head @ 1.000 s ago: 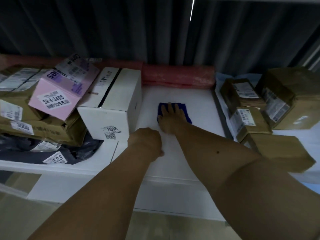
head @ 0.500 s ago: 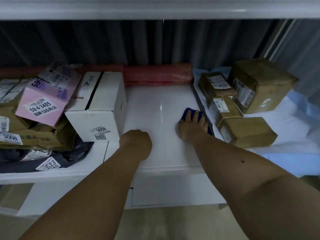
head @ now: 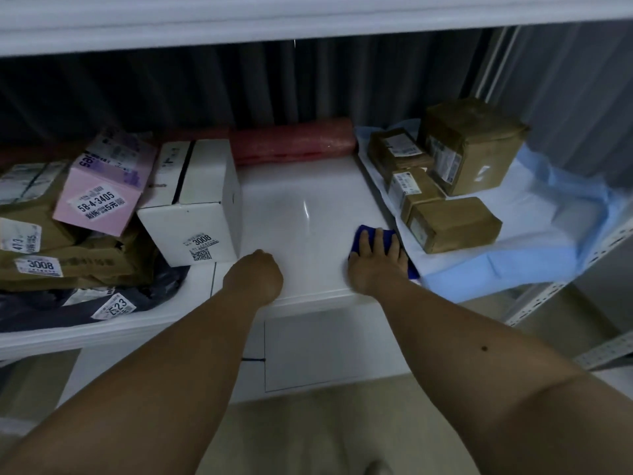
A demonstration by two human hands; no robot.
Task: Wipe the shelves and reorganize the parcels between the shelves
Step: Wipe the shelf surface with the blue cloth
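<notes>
The fingers [head: 375, 240] of the right hand [head: 371, 264] lie straight and slightly spread, pressing a blue cloth [head: 387, 234] flat against the white shelf [head: 301, 207]; they clamp nothing, only bear down on it. The cloth sits at the right edge of the bare stretch of shelf, just beside the pale blue sheet [head: 513, 258] that carries the brown parcels [head: 452, 222]. The left hand [head: 255, 277] is curled into a loose fist with nothing seen in it, knuckles resting near the front lip of the shelf, close by the white box [head: 195, 214]. Wiping looks to be the step in hand, with the open middle strip between the two stacks being cleaned; the pink box [head: 102, 193] and the other parcels on the left are untouched. Next the cloth likely needs drawing back across the strip or along the front edge, with steady downward pressure and care not to snag the sheet's border. Both forearms reach forward and nearly straight, the right wrist low and flat, the left wrist bent so that the fist props on the shelf
</notes>
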